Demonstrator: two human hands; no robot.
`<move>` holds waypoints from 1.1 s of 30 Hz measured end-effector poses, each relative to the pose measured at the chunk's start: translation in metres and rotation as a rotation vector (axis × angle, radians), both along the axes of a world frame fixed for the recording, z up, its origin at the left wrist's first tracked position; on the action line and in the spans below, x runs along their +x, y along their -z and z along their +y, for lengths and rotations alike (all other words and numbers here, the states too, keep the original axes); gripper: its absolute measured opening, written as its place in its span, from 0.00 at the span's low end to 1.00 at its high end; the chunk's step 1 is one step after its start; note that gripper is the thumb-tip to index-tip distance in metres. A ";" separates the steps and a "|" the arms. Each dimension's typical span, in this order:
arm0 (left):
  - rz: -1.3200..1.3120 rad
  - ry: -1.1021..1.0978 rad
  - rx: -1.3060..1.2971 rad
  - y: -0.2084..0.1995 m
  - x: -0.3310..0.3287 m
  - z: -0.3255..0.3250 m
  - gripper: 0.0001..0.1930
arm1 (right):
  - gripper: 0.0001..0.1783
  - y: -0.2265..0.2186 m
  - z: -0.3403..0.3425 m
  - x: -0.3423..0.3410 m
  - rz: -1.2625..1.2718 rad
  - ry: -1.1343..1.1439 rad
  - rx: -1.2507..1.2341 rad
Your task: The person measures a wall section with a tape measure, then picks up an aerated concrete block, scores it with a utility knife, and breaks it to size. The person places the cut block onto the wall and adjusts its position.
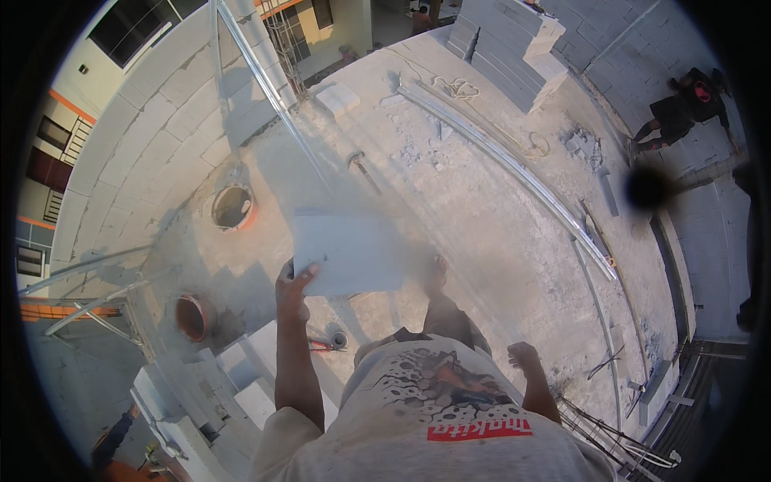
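Observation:
My left hand [295, 283] grips a pale grey lightweight concrete block [353, 253] at its near left edge, the thumb lying on the broad face. The fingers behind the block are hidden. The block is held out in front of me, above the floor. My right hand [526, 357] hangs by my right side, apart from the block. Its fingers are curled in, and nothing shows in them. Beyond the block a small tool with a long handle [365, 173] lies on the concrete floor [482, 241].
Two orange buckets [250, 218] [193, 317] stand at left, before a block wall [152, 136]. Metal channels [514, 169] lie along the right floor, with rubble [582, 149] nearby. Stacked blocks [506, 56] stand far off; others [241, 365] lie near left. A person [691, 104] is at far right.

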State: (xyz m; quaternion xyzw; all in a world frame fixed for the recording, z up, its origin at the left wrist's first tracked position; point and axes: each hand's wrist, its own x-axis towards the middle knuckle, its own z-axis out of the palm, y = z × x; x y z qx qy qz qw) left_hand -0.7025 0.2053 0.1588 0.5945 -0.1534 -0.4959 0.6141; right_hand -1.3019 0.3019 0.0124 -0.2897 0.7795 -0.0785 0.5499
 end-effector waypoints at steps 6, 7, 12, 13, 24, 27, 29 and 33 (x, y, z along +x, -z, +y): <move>-0.495 0.066 0.242 0.021 -0.079 -0.160 0.39 | 0.20 -0.025 -0.169 -0.087 0.158 -0.180 -0.158; -0.661 0.104 0.284 0.024 -0.089 -0.185 0.40 | 0.20 -0.030 -0.195 -0.106 0.224 -0.146 -0.196; -1.084 0.274 0.495 0.031 -0.126 -0.268 0.41 | 0.18 -0.059 -0.329 -0.180 0.401 -0.031 -0.248; -1.105 0.309 0.535 0.032 -0.128 -0.284 0.42 | 0.18 -0.063 -0.358 -0.185 0.393 0.001 -0.272; -1.259 0.673 0.965 0.160 -0.150 -0.546 0.49 | 0.24 -0.061 -0.773 -0.193 0.423 -0.200 -0.568; -1.108 0.608 1.018 0.171 -0.164 -0.633 0.49 | 0.24 -0.037 -0.834 -0.253 0.510 -0.264 -0.378; -1.117 0.605 0.989 0.164 -0.180 -0.687 0.47 | 0.22 -0.019 -0.876 -0.304 0.609 -0.386 -0.330; -1.148 0.541 0.804 0.147 -0.186 -0.810 0.46 | 0.18 -0.010 -0.951 -0.381 0.815 -0.695 -0.210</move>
